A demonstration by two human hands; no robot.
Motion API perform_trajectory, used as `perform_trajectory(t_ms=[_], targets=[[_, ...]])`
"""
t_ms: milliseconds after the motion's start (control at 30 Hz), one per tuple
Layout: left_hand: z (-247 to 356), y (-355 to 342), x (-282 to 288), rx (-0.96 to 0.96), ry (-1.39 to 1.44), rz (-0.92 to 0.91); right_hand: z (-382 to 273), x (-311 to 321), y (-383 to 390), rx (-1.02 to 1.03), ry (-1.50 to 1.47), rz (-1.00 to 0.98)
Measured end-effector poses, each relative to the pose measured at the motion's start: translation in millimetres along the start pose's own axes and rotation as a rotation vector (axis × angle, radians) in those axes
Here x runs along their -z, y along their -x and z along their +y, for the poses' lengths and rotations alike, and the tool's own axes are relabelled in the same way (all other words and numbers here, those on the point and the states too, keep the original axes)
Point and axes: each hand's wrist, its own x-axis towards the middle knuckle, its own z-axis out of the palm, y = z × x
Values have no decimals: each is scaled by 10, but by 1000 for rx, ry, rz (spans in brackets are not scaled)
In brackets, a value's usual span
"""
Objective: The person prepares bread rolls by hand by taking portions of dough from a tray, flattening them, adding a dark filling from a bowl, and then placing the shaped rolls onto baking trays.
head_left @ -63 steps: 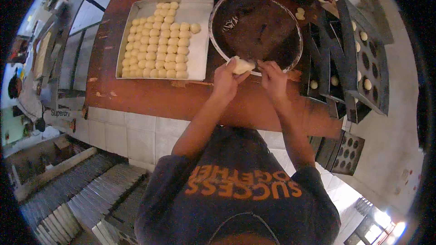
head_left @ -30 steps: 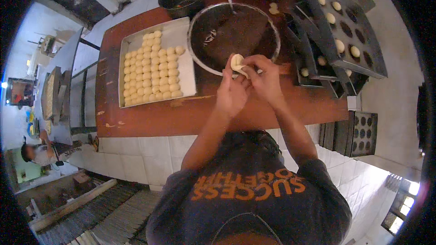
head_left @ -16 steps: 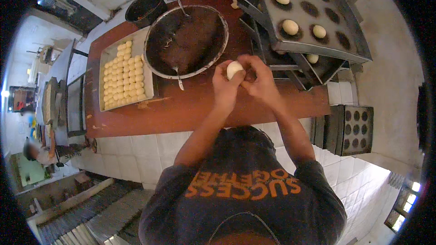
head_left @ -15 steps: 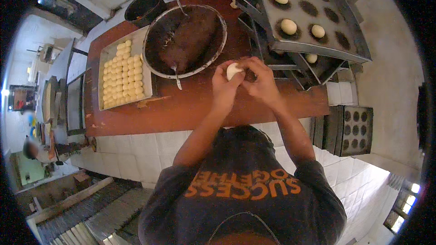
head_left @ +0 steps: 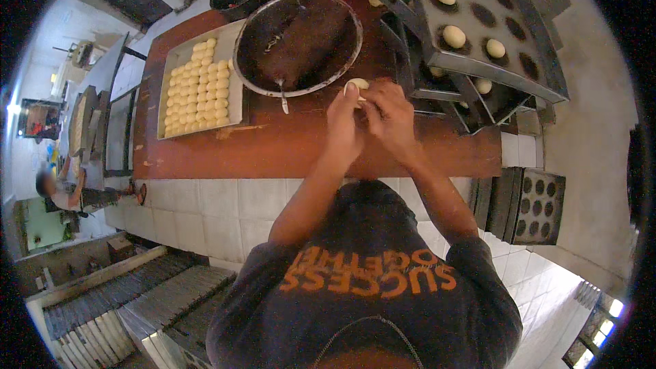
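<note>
Left hand (head_left: 343,121) and right hand (head_left: 392,120) are grasping one dough piece (head_left: 359,84) | basin (head_left: 316,92) is holding dark paste (head_left: 311,41) | pale tray (head_left: 236,101) is carrying dough balls (head_left: 198,92) | top pan (head_left: 492,77) is holding five

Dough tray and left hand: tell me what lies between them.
Head view: the bowl, its spoon and brown table separate the tray from the left hand.

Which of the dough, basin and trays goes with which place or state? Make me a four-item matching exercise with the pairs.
1. Dough piece
2. Round basin
3. Pale tray
4. Grey mould tray

A. Right of the basin, bearing five dough balls
B. Left of the basin, bearing packed dough rows
C. Held in the hands
D. Holding a dark brown mass

Pairs: 1-C; 2-D; 3-B; 4-A.
</note>
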Motion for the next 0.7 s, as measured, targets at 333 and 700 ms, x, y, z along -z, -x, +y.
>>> perform_trajectory(t_ms=[333,700], targets=[[517,215,596,-34,-5,77,-595,-631,-115,-93,42,-121],[1108,381,1178,21,-47,132,-1230,-1236,-205,-114,113,-45]])
